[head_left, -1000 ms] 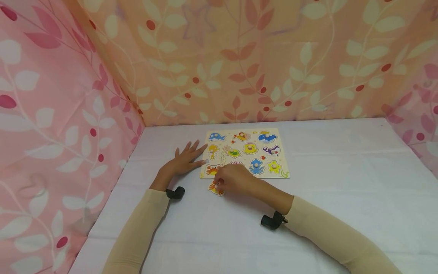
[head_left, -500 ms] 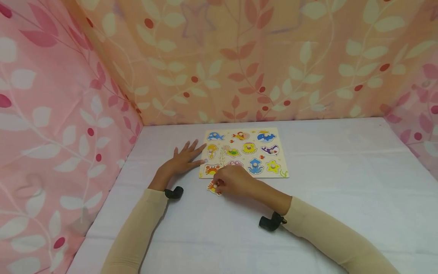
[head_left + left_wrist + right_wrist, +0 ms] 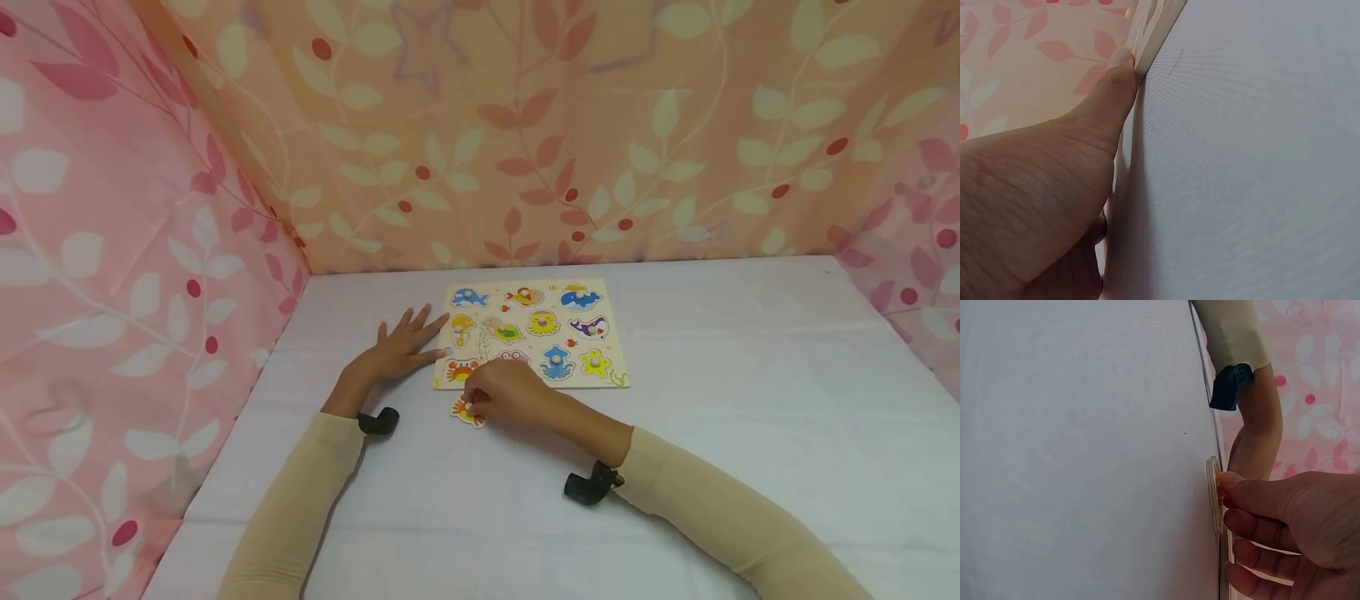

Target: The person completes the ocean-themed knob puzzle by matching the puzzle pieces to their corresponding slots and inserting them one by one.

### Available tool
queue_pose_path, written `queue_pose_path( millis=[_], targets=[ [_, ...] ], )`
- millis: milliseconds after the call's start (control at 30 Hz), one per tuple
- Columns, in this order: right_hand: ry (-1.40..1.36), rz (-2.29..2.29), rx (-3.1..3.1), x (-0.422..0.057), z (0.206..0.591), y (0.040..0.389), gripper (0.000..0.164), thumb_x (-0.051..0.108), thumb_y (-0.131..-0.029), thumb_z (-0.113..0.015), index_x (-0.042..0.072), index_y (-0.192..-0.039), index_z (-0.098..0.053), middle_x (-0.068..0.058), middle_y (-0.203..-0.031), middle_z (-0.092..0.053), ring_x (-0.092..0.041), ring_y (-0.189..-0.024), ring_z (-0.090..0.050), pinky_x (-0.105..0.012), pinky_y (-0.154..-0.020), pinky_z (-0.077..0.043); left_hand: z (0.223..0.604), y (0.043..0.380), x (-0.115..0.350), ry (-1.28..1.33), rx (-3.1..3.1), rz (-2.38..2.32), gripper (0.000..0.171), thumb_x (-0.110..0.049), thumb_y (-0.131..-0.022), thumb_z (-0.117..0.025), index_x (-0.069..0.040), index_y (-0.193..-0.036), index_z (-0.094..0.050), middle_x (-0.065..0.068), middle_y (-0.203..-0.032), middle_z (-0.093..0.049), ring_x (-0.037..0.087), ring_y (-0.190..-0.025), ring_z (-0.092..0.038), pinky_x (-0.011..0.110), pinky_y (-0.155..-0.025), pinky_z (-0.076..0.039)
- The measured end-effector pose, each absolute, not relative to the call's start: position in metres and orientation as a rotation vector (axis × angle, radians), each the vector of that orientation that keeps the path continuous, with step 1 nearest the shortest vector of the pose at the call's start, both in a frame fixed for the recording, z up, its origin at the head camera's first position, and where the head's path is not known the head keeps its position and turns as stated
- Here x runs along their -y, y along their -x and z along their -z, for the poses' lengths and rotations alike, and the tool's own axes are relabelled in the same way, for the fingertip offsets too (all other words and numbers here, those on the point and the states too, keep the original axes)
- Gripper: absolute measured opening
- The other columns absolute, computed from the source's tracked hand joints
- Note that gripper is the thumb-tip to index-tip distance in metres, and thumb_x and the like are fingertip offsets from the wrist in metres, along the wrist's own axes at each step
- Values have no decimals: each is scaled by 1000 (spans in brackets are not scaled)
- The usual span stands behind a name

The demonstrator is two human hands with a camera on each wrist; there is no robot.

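My right hand (image 3: 510,392) pinches the knob of a crab puzzle piece (image 3: 467,412) just in front of the board's near left corner. In the right wrist view, the thin edge of the crab piece (image 3: 1212,494) lies close along the table, below my thumb and fingertips. The wooden sea-animal peg puzzle board (image 3: 532,345) lies flat, with a matching crab picture (image 3: 461,372) at its near left. My left hand (image 3: 401,346) lies with fingers spread at the board's left side. Its thumb (image 3: 1124,59) touches the board's edge in the left wrist view.
Knobbed pieces sit in the board, including a blue squid (image 3: 557,363), a yellow starfish (image 3: 596,362) and a whale (image 3: 581,297). A white cloth covers the table (image 3: 735,375). Patterned fabric (image 3: 525,133) hangs behind and at both sides.
The head view shifts very slightly. Both hands, the crab piece and the board keep their places relative to each other.
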State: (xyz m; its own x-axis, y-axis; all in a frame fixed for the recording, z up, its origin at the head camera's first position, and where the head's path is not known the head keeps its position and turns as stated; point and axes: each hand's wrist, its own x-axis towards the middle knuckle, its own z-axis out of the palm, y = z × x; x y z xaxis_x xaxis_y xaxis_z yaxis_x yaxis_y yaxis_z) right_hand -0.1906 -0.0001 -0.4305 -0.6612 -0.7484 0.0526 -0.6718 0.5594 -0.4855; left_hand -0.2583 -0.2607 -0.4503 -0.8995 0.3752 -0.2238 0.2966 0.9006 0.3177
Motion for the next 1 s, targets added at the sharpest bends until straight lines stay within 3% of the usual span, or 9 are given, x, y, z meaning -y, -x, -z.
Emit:
queue_pose_path(
  millis=[1000],
  targets=[
    [1324,609,-2688,-1,423,191,16,26,-92,-78,20,-106,-78,13,-92,-70,-5,-86,-59,-25,-80,-51,457,260,264,-505,-2795,-420,77,-70,-98,-44,-40,-162,-14,4,-171,3,35,-155,10,72,-114,10]
  ],
)
